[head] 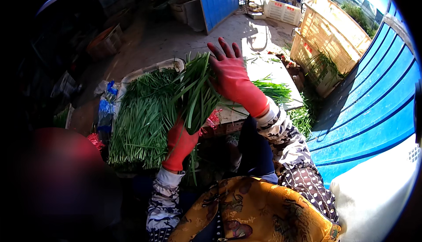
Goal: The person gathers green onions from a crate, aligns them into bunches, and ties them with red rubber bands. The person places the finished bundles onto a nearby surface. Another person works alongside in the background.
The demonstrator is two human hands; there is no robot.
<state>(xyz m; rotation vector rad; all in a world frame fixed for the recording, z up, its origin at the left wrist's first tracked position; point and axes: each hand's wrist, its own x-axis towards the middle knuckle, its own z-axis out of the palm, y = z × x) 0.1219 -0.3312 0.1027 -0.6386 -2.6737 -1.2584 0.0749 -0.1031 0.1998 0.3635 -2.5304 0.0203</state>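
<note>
My left hand [181,143], in a red rubber glove, grips the lower part of a bundle of long green leaves [197,90], which look like garlic chives. My right hand [229,74], in a matching glove with darkened fingertips, is raised at the bundle's upper right side, fingers spread; its palm side is hidden. Left of the bundle, more cut leaves [141,120] lie packed in a pale plastic crate [174,64]. A smaller pile of leaves [275,90] rests on the pale board [263,67] beyond my right wrist. Pink-red ties [214,118] hang at the board's near edge.
Large yellow plastic crates [329,27] stand at the upper right, beside a blue corrugated metal panel [369,110]. Loose leaves [301,118] lie below the board's right end. Blue and clear plastic packaging [107,106] sits left of the full crate. A white sack-like thing [372,192] is at lower right.
</note>
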